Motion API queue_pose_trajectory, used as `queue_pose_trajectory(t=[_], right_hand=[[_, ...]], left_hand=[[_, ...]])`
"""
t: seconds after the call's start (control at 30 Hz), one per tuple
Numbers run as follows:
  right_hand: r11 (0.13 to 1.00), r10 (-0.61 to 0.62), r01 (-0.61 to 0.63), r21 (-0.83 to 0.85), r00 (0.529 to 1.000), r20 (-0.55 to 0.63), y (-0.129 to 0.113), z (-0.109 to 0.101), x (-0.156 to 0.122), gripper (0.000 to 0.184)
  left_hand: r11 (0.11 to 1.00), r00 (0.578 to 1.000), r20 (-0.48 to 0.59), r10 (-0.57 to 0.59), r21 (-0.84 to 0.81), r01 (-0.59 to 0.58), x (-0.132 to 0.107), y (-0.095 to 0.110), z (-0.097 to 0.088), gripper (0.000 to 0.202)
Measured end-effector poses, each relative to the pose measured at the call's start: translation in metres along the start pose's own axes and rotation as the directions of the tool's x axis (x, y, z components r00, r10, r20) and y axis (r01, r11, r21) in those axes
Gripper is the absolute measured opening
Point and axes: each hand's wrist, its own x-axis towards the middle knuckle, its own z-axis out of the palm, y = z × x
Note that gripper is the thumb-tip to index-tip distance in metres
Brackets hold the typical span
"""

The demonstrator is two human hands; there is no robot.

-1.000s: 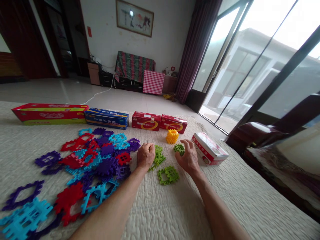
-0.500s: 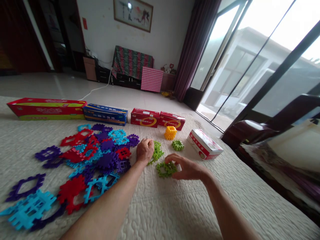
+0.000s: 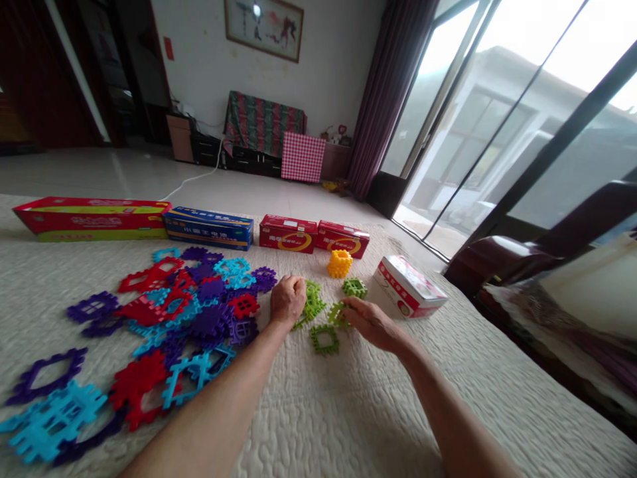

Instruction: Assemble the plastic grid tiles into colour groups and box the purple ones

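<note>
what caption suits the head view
Right hand holds a green tile; left hand rests on green pieces beside colourful tiles.

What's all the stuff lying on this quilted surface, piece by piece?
Quilted cover: one, cream, under everything.
Flat tiles: many; purple, red, cyan; heaped at left.
Green tiles: three, green, between the hands.
Small cubes: two, yellow and green, beyond the hands.
Long boxes: two, red and blue, far edge.
Short boxes: two, red, right of the blue one.
White box: one, white-red, right of the hands.
Left hand: one, closed on a green tile.
Right hand: one, fingertips pinching a green tile.
</note>
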Motion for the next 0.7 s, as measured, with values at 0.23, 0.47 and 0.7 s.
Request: queue_pose_trajectory(t=[0.23, 0.47, 0.7], right_hand=[[0.984, -0.087, 0.067, -0.164, 0.989, -0.121, 0.015, 0.008, 0.002, 0.031], [0.967, -0.035, 0.016, -0.256, 0.997, -0.073, 0.009, 0.011, -0.003, 0.040], [0.961, -0.099, 0.097, -0.261, 0.995, 0.005, 0.001, 0.015, -0.001, 0.038]], left_hand=[[1.000, 1.000, -0.002, 0.006, -0.008, -0.006, 0.000, 0.000, 0.000, 0.026], [0.999, 1.000, -0.007, 0.015, -0.031, -0.015, 0.000, -0.002, 0.001, 0.026], [1.000, 1.000, 0.012, 0.000, -0.026, 0.001, 0.001, -0.001, 0.001, 0.026]])
